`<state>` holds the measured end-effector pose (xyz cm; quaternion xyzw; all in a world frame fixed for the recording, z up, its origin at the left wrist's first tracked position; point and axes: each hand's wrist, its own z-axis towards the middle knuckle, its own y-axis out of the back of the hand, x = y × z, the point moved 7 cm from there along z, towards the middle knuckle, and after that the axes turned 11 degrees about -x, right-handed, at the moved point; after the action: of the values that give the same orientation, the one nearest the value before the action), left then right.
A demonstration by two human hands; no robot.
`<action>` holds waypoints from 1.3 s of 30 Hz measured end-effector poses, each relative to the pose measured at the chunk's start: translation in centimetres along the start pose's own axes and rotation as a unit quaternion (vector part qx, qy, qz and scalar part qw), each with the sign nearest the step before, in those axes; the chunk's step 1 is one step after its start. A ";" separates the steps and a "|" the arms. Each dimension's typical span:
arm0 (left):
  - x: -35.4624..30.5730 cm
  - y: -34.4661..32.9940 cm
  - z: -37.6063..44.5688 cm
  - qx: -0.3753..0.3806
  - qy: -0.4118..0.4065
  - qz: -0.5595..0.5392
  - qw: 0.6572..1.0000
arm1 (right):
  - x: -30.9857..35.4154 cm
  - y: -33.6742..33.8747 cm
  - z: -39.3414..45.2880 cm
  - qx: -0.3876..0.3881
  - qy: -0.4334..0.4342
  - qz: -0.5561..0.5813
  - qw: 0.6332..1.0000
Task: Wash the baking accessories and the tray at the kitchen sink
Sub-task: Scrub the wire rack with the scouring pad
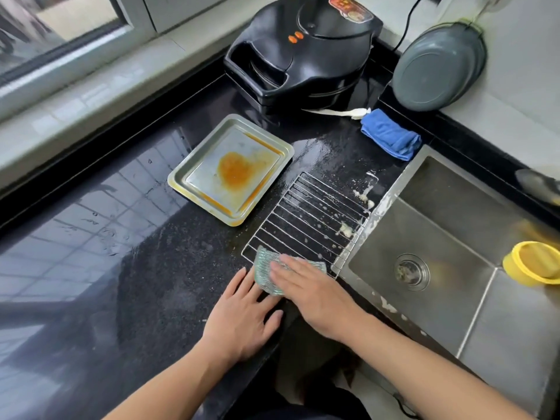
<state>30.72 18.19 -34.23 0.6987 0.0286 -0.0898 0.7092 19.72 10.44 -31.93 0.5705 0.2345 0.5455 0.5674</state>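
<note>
While the stained tray [230, 169] waits unwashed just left of the wire rack [312, 219], a right hand [315, 294] presses a scouring cloth [272, 272] flat-fingered onto the soapy rack's near edge; the left hand [242, 316] rests open on the table [151, 268] beside it, rinsing ahead.

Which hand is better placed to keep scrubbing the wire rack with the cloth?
Probably the right hand: it presses flat on the cloth over the wire rack. The left hand lies on the counter, touching only the cloth's edge.

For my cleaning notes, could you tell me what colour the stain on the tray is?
Orange, on the tray; head view.
</note>
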 end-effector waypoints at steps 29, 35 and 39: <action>7.6 3.9 3.3 0.033 -0.003 -0.132 0.991 | 2.3 0.5 -0.4 -0.001 -0.058 -0.105 0.993; 8.6 4.5 4.0 0.031 -0.050 -0.087 0.994 | 3.0 -0.7 -0.1 0.010 -0.094 -0.137 0.986; 8.3 4.4 3.5 -0.004 -0.065 -0.054 0.996 | 1.3 2.3 -7.5 -0.030 -0.086 -0.099 0.991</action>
<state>39.32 14.00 -31.24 0.6863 0.0209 -0.1729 0.7062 12.58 14.00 -31.14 0.5719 0.2234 0.4426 0.6536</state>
